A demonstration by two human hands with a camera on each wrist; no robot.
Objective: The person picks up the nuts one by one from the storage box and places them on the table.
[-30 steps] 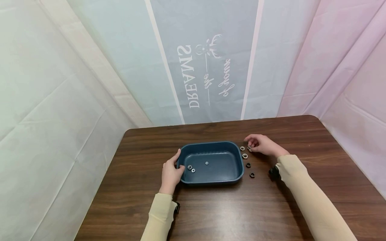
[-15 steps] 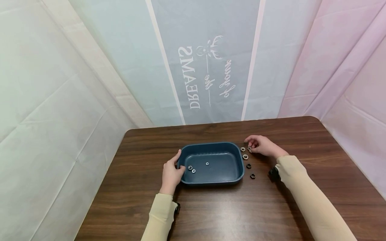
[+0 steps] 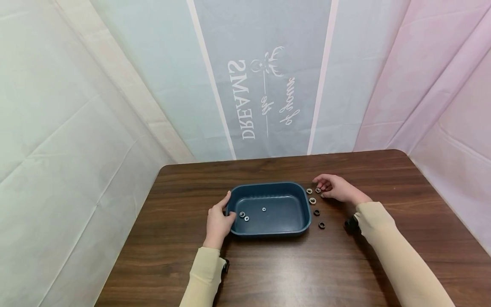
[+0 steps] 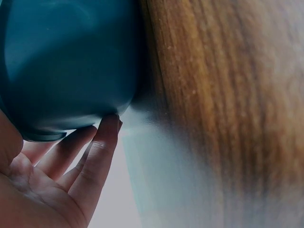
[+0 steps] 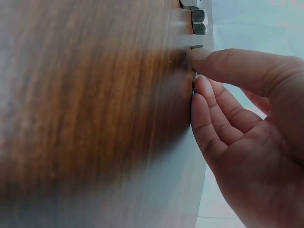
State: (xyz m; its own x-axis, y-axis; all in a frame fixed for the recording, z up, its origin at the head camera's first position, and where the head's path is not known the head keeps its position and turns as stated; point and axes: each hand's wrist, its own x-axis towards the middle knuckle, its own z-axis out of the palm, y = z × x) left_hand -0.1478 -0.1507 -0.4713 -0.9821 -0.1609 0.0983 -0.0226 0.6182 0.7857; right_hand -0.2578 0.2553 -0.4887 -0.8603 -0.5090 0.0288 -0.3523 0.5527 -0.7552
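A dark blue rectangular tray (image 3: 272, 232) sits on the table, and my left hand (image 3: 219, 221) grips its left end, thumb over the rim and fingers against the outer wall (image 4: 76, 61). Inside lie a metal nut (image 3: 242, 214) and two smaller ones, one beside it (image 3: 246, 218) and another nearer the middle (image 3: 264, 209). My right hand (image 3: 337, 187) rests low over the table past the tray's right end, thumb and fingers apart. A silver nut (image 3: 318, 190) lies on the table at its fingertips; the thumb partly hides the nearest nut in the right wrist view.
Two silver nuts, one farther back (image 3: 309, 191) and one nearer (image 3: 312, 201), lie close to the tray's right rim. Two black nuts, one (image 3: 316, 212) behind the other (image 3: 322, 225), follow toward the front. A printed cloth (image 3: 268, 106) hangs behind the brown wooden table (image 3: 268, 273).
My right hand has shifted slightly right and its thumb has come away from the silver nut, which stays on the table. My left hand keeps its grip on the tray.
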